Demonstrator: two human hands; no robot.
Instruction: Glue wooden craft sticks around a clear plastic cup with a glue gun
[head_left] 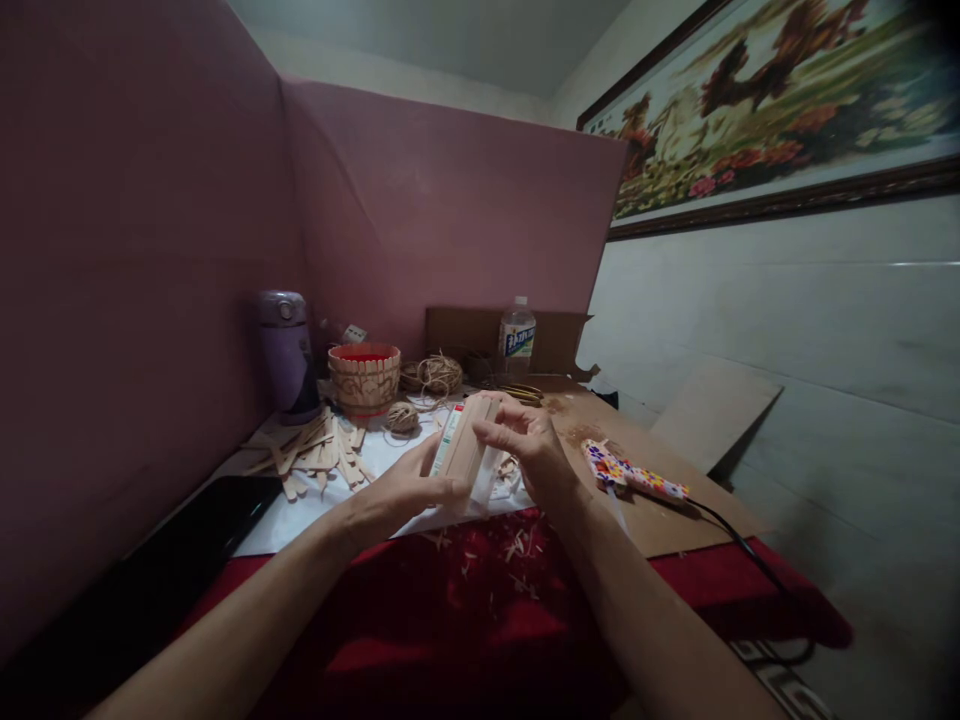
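A small box (pixel 466 446), faced with flat wooden craft sticks and showing a printed label along its left side, is held tilted above the front of the table. My left hand (pixel 409 485) grips its lower left part, thumb across the front. At the upper right edge, my right hand (pixel 525 440) pinches the box with thumb and fingers against the sticks. Something pale and translucent hangs just under the box; I cannot make out what it is. Loose craft sticks (pixel 322 452) lie in a heap to the left of my left hand.
Behind stand a purple flask (pixel 288 355), a stick-covered tub (pixel 365 382), twine balls (pixel 439 375) and a plastic bottle (pixel 518 340). A flower-patterned glue gun (pixel 630 475) with a black cord lies on cardboard at right. Wood slivers (pixel 517 548) litter the red cloth.
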